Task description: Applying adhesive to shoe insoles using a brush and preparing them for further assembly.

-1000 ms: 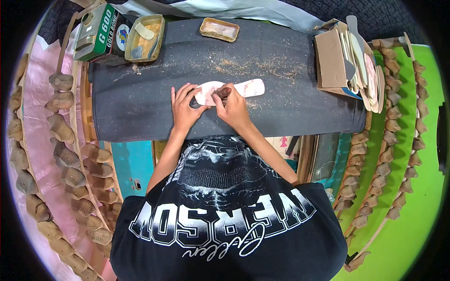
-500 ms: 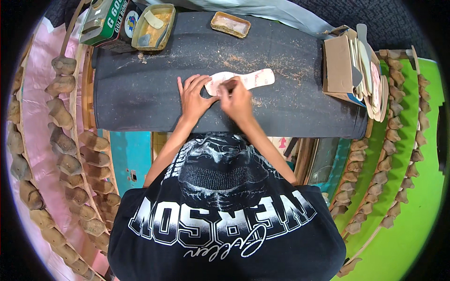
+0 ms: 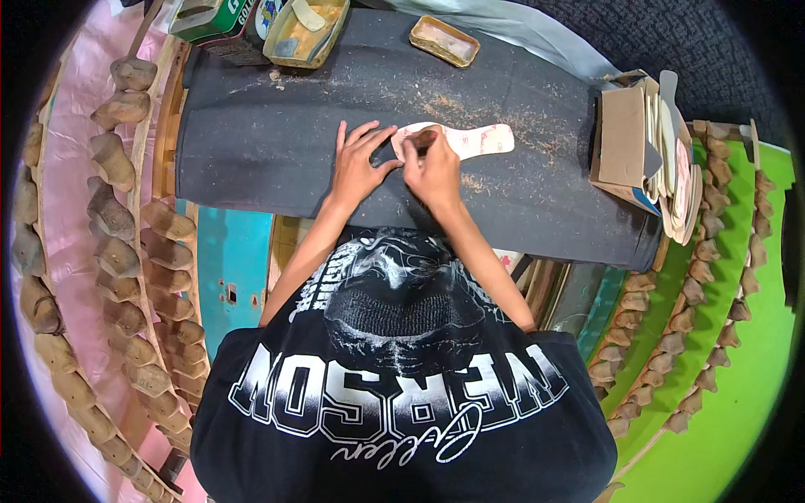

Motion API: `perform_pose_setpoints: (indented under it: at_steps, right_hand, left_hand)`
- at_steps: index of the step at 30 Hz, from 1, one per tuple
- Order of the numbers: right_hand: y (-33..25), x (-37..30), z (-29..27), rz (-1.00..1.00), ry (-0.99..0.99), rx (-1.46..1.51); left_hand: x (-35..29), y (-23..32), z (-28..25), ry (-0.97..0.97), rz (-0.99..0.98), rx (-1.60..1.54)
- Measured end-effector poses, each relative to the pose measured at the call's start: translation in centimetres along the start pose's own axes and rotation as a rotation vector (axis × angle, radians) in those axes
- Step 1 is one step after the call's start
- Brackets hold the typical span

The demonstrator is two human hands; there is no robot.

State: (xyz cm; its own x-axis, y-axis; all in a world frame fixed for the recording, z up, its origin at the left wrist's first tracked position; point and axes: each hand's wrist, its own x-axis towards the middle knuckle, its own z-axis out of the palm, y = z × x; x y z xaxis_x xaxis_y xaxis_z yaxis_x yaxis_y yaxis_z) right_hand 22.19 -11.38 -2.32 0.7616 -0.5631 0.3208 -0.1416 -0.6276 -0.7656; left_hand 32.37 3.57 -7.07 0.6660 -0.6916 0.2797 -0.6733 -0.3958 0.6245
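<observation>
A pale shoe insole (image 3: 482, 142) with faint pink print lies flat on the dark cloth-covered table, its rounded wide end to the left. My left hand (image 3: 359, 168) has its fingers spread beside that wide end, with the fingertips at or near its edge. Above the same end, my right hand (image 3: 436, 170) is closed around a small dark brown object (image 3: 424, 138). Fingers hide most of this object, so its kind cannot be made out. Part of the insole is covered by the right hand.
Brown shavings (image 3: 537, 126) are scattered over the table (image 3: 277, 159). Along the back stand a green can (image 3: 220, 21), a yellowish tub (image 3: 303, 52) and a shallow tray (image 3: 444, 42). At right, a cardboard box (image 3: 619, 147) holds several sole-shaped pieces. Racks of shoe lasts (image 3: 117, 214) flank both sides.
The view has turned slightly, so the table and its contents sit tilted. My right hand has shifted a little toward the insole's wide end, still gripping the brown object.
</observation>
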Motion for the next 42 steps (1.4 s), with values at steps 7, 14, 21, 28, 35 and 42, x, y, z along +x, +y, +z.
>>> perform_pose_setpoints:
  at_steps: [7, 14, 21, 28, 35, 42]
  right_hand:
    - [2.4, 2.8, -3.2, 0.202, -0.004, 0.144]
    - [1.0, 2.0, -0.8, 0.190, -0.023, 0.128]
    - [1.5, 1.2, -1.2, 0.157, -0.034, 0.113]
    - [5.5, 1.8, -0.9, 0.188, 0.190, 0.118]
    - [7.6, 3.6, -1.9, 0.278, 0.224, 0.257]
    - [1.6, 0.6, 1.0, 0.229, -0.024, 0.165]
  left_hand:
    - [0.3, 1.8, 0.0, -0.005, -0.035, 0.076]
    - [0.6, 1.2, 0.5, 0.007, -0.046, 0.052]
    - [0.2, 1.2, 0.1, -0.032, -0.106, 0.060]
    - [0.5, 1.5, 0.1, -0.052, -0.073, 0.089]
    - [0.5, 1.4, 0.1, -0.045, -0.082, 0.116]
    - [0.1, 0.8, 0.5, -0.027, -0.081, 0.099]
